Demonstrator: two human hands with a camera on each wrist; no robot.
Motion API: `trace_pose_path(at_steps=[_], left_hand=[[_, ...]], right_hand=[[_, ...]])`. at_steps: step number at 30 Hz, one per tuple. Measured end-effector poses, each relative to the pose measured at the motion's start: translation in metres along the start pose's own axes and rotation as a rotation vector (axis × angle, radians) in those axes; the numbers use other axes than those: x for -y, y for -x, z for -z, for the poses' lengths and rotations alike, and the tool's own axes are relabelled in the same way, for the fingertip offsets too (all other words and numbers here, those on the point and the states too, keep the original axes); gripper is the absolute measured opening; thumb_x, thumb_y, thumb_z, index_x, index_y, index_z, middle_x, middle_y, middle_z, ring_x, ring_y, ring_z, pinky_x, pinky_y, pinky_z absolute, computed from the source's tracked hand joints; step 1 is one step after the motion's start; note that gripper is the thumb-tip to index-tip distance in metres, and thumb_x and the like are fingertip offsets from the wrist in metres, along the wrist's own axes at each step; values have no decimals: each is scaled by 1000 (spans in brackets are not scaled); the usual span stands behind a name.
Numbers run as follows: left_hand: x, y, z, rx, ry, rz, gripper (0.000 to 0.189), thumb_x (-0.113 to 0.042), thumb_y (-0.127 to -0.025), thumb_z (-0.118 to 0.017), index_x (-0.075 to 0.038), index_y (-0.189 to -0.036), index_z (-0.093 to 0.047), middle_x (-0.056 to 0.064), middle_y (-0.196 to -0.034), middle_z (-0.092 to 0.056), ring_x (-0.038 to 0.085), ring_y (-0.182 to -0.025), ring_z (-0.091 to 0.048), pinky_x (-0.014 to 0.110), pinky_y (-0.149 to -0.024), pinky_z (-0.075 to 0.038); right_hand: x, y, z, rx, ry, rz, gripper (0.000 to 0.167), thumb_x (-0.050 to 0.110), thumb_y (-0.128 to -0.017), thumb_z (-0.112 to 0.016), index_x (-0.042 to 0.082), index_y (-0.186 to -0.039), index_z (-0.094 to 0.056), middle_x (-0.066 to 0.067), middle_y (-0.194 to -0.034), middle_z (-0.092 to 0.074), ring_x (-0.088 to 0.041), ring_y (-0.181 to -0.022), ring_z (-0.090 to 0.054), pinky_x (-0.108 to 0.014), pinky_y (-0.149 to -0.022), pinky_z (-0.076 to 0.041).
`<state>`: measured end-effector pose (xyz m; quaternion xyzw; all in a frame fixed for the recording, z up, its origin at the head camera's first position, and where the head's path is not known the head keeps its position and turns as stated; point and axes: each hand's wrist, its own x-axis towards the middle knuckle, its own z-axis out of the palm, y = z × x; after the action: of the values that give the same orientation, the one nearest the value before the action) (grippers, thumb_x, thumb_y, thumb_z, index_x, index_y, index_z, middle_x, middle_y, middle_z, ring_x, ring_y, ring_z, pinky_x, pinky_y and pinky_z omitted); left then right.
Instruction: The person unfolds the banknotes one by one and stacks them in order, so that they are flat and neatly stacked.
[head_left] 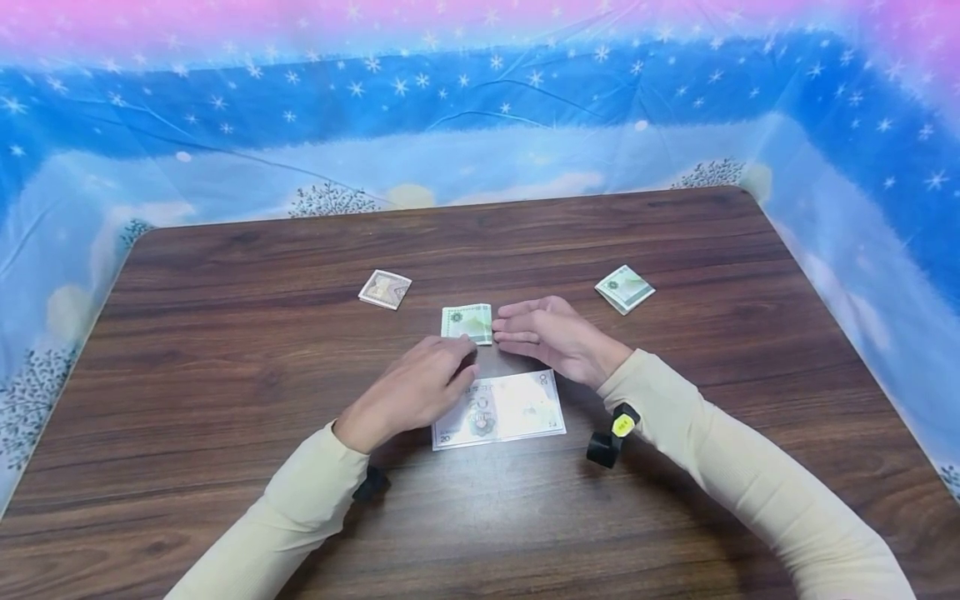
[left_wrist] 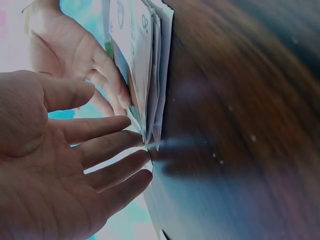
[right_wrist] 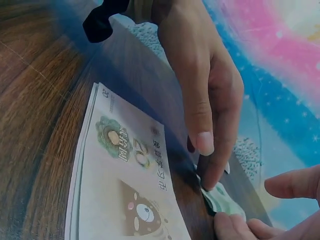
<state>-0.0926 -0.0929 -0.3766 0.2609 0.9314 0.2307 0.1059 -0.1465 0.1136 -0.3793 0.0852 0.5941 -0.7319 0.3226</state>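
A folded green play banknote (head_left: 467, 320) lies in the middle of the table. My left hand (head_left: 417, 383) rests its fingertips along the near edge of this note, its fingers loosely bent. At the right edge, the extended fingers of my right hand (head_left: 558, 337) touch the same note. Closer to me, a small stack of pale 20 play banknotes (head_left: 517, 408) lies flat, its upper left part covered by my left hand. In the left wrist view, the left fingers spread loosely beside the stack's edges (left_wrist: 137, 55). The right wrist view shows both hands meeting at the folded green note (right_wrist: 225, 200).
A folded brownish note (head_left: 386, 289) lies at the back left of the dark wooden table (head_left: 225, 375). Another folded green note (head_left: 625, 289) lies at the back right. A snowflake-patterned cloth (head_left: 480, 92) surrounds the table's far and side edges.
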Motion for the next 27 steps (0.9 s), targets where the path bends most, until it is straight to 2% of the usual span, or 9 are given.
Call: trace_pose_path(at_steps=[3,6,10,13,16,18,19,23,27], left_hand=[[-1,-1,0,14,20,-1,12,-18,-104,-54,-9,-99,-59,1,-81,-56,26,-93,-59,44,-83,-49],[-3,0,-1,35,55,7,18,-20,-105,-53,-5,-110,-63,5,-91,-63,25,-95,-60,45,-86,-51],[-6,1,0,52,99,41,34,-23,-107,-51,-3,-133,-61,9,-116,-67,24,-112,-61,47,-99,-50],[-8,2,2,48,137,70,40,-26,-107,-51,-4,-140,-58,9,-113,-67,21,-101,-62,44,-91,-53],[-10,5,5,-11,184,88,39,-26,-106,-54,-5,-139,-59,8,-104,-68,18,-85,-58,38,-77,-52],[-9,7,6,-90,226,109,40,-24,-104,-58,-5,-139,-60,11,-106,-69,20,-86,-62,39,-77,-53],[-8,8,7,-136,249,122,40,-24,-103,-60,-5,-138,-60,12,-115,-69,21,-94,-64,40,-84,-55],[-2,10,8,-278,427,202,47,-20,-100,-65,-1,-142,-55,19,-137,-61,31,-119,-64,45,-100,-54],[0,8,7,-276,732,301,57,-17,-98,-68,4,-146,-46,23,-137,-60,33,-113,-68,39,-95,-58]], right_hand=[[-2,-2,-1,-12,-16,20,49,-8,-98,-53,-14,-144,-37,-28,-139,-50,-34,-130,-53,-35,-108,-49],[-5,-4,-1,-34,-15,30,47,-7,-98,-55,-14,-141,-40,-25,-131,-54,-32,-120,-60,-35,-104,-52],[-10,-7,0,-78,76,70,40,-2,-97,-61,-14,-133,-48,-21,-121,-59,-26,-104,-67,-36,-97,-57],[-12,-8,0,-124,164,118,34,-1,-95,-64,-13,-125,-55,-19,-114,-63,-21,-95,-69,-34,-90,-60],[-12,-8,0,-163,203,149,30,-3,-93,-65,-12,-121,-59,-19,-107,-65,-19,-89,-69,-33,-85,-62],[-11,-6,0,-176,204,159,29,-4,-92,-65,-12,-120,-61,-17,-103,-66,-18,-86,-69,-31,-83,-62],[-10,-5,1,-177,201,163,29,-4,-92,-65,-12,-120,-61,-17,-103,-65,-18,-86,-69,-31,-83,-62],[-6,4,1,-163,202,172,30,-1,-93,-66,-11,-121,-61,-18,-106,-66,-19,-89,-68,-32,-85,-61],[-4,15,-1,-134,193,166,30,0,-94,-66,-9,-122,-60,-19,-111,-65,-21,-94,-68,-33,-87,-61]])
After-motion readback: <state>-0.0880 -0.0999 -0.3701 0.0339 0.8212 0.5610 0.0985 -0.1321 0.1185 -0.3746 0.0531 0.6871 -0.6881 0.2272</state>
